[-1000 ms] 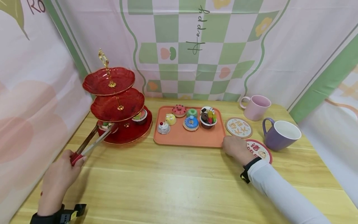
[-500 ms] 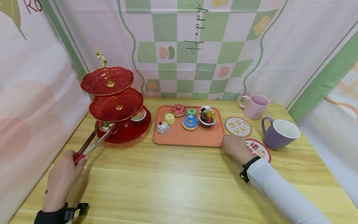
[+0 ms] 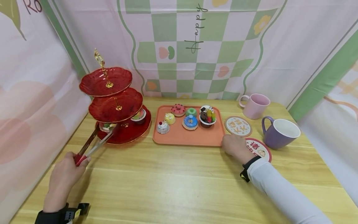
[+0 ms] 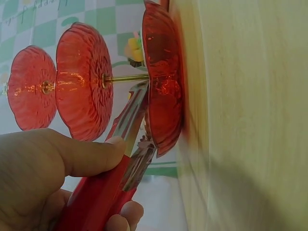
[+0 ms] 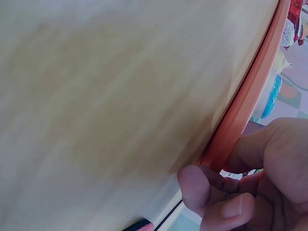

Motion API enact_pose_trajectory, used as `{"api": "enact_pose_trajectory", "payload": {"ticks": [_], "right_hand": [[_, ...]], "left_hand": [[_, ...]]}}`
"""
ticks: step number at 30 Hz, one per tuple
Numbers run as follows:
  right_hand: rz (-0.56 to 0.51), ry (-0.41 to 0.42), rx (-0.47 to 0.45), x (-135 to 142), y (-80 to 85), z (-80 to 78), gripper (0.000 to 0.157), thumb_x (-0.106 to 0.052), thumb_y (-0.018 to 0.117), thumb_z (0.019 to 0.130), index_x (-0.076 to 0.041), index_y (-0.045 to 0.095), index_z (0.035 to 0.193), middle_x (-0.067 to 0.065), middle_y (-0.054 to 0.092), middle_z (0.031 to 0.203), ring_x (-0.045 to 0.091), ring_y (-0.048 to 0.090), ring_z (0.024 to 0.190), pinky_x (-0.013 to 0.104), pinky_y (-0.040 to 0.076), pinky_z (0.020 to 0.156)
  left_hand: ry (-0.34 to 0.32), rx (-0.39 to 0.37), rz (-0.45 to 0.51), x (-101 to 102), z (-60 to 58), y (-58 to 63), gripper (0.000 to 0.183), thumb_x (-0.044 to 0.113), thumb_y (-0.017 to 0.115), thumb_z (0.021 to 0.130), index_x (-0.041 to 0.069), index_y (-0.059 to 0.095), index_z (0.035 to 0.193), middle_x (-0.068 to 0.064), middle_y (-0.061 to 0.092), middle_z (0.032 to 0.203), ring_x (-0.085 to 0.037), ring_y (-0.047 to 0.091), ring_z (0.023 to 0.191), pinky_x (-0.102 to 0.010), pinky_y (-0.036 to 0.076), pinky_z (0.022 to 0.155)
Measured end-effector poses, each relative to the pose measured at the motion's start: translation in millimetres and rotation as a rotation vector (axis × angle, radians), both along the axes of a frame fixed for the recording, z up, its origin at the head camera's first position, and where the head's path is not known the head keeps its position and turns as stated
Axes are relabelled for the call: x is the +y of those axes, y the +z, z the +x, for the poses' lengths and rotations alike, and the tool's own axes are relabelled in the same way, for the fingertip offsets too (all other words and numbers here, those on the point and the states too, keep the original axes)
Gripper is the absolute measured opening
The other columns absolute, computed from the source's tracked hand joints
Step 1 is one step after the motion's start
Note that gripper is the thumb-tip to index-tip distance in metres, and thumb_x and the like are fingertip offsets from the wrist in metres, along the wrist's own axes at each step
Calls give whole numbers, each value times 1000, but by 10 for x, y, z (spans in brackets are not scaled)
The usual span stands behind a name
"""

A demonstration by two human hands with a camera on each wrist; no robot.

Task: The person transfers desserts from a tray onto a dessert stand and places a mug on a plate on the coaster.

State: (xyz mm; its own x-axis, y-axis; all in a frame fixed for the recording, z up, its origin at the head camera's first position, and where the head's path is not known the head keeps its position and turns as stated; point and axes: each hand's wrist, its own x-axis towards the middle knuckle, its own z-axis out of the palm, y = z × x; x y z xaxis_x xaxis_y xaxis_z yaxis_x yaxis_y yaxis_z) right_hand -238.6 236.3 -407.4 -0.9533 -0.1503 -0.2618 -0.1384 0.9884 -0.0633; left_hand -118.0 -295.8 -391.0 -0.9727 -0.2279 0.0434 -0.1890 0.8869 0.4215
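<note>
My left hand (image 3: 65,177) holds a pair of red-handled metal tongs (image 4: 96,197), thumb on top of the handle. Their spread tips reach over the bottom plate (image 3: 128,137) of a red three-tier cake stand (image 3: 110,109), either side of a cupcake (image 3: 107,127) at its left edge. The middle plate partly covers this cupcake from above. On the same plate, a second cupcake (image 3: 139,116) sits further right. My right hand (image 3: 236,147) pinches the near right corner of an orange tray (image 5: 236,120) between thumb and fingers.
On the tray stand a blue donut (image 3: 190,122), a pink donut (image 3: 178,109), a green one (image 3: 191,112), small cakes (image 3: 163,128) and a fruit-topped cupcake (image 3: 208,119). Two round coasters (image 3: 238,126), a pink mug (image 3: 255,107) and a purple mug (image 3: 279,133) stand at right.
The right arm of the tongs has dropped lower and away from the left cupcake, showing more of it. The stand's top has shifted slightly left. My right hand stays at the tray corner.
</note>
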Motion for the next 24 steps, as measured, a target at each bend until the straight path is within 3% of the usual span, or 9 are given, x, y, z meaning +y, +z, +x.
{"api": "enact_pose_trajectory", "payload": {"ticks": [8, 16, 24], "right_hand": [[7, -9, 3, -8, 1, -2, 16, -8, 50, 88, -7, 58, 74, 9, 52, 71, 25, 50, 62, 37, 40, 46], [7, -18, -5, -15, -5, -5, 17, -10, 50, 88, -7, 58, 73, 10, 54, 73, 26, 51, 63, 39, 41, 46], [10, 0, 11, -2, -11, 0, 16, -9, 52, 86, -7, 57, 72, 9, 53, 72, 25, 50, 62, 37, 40, 45]], "left_hand": [[15, -56, 7, -28, 43, 20, 57, 42, 60, 88, -12, 43, 95, -14, 50, 66, -28, 48, 55, -38, 35, 47], [21, -102, 20, -47, 187, 131, 56, 49, 53, 90, -7, 43, 93, -9, 46, 66, -25, 44, 56, -35, 33, 47], [63, -148, 37, -122, 284, 196, 65, 54, 53, 88, -8, 44, 102, -10, 49, 69, -27, 47, 61, -35, 34, 50]]}}
